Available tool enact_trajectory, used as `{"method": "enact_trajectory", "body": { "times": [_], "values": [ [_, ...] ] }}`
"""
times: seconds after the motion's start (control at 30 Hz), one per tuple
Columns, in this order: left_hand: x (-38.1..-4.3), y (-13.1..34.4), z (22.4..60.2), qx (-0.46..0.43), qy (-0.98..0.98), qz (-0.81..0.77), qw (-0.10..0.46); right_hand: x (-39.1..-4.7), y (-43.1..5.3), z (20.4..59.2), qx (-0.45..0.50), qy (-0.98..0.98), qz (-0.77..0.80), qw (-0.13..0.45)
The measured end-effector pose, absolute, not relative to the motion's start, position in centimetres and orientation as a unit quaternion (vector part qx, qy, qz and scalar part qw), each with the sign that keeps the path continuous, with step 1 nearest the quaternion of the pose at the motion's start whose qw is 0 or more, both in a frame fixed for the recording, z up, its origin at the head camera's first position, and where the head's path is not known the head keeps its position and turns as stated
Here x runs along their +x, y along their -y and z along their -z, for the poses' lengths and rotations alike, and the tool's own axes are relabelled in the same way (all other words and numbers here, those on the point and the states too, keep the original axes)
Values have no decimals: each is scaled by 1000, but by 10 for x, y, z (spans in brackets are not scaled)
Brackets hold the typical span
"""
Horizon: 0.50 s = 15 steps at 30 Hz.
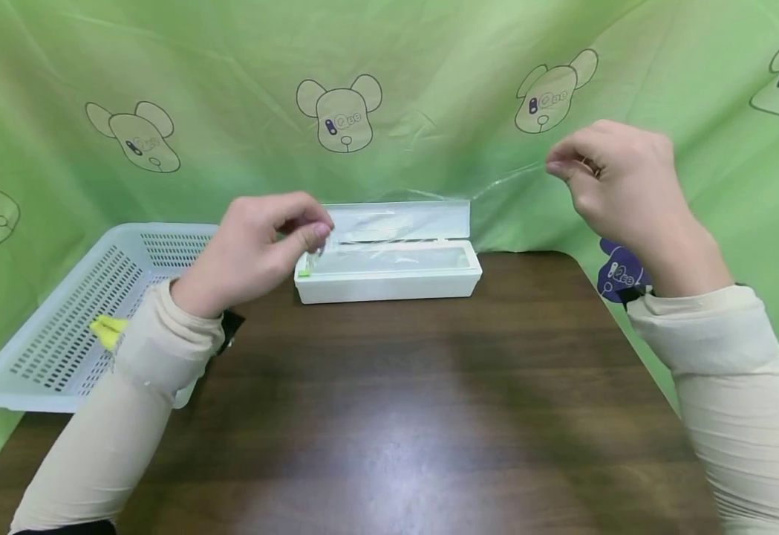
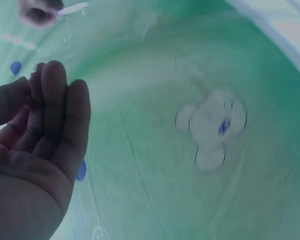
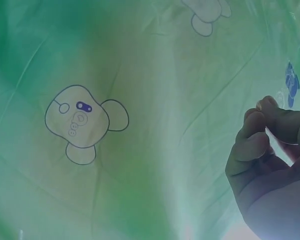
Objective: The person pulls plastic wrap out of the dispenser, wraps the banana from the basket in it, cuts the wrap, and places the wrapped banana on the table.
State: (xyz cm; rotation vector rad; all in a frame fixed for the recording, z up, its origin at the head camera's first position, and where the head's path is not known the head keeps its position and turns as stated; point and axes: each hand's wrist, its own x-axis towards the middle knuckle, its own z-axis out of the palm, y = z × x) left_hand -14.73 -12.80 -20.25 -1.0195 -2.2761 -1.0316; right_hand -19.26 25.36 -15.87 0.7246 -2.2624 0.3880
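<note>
Cream sleeves [image 1: 719, 331] lead to a left hand [image 1: 255, 245] and a higher right hand [image 1: 630, 182], both pinched at the fingertips on clear film [image 1: 512, 176] stretching between them before an open white box [image 1: 389, 288] on a brown table [image 1: 389, 401].

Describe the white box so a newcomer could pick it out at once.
Find the dark table, then its far end by the green curtain. There, right of the pale blue basket, sits a long white box. Unlike the slotted basket, it has a solid front and raised lid.

Clear film [image 1: 511, 177] raised, white box [image 1: 389, 287] open
</note>
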Motion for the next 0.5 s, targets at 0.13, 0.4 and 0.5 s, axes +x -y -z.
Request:
{"method": "enact_trajectory", "body": {
  "times": [0.13,0.4,0.5],
  "values": [
    [-134,122,224,-409,800,391,200,-183,-257,167,299,865,-150,373],
    [-105,119,264,-487,784,347,168,-160,-265,188,367,814,-164,419],
    [-93,126,276,-496,796,305,164,-147,-268,198,384,806,-173,416]
  ]
}}
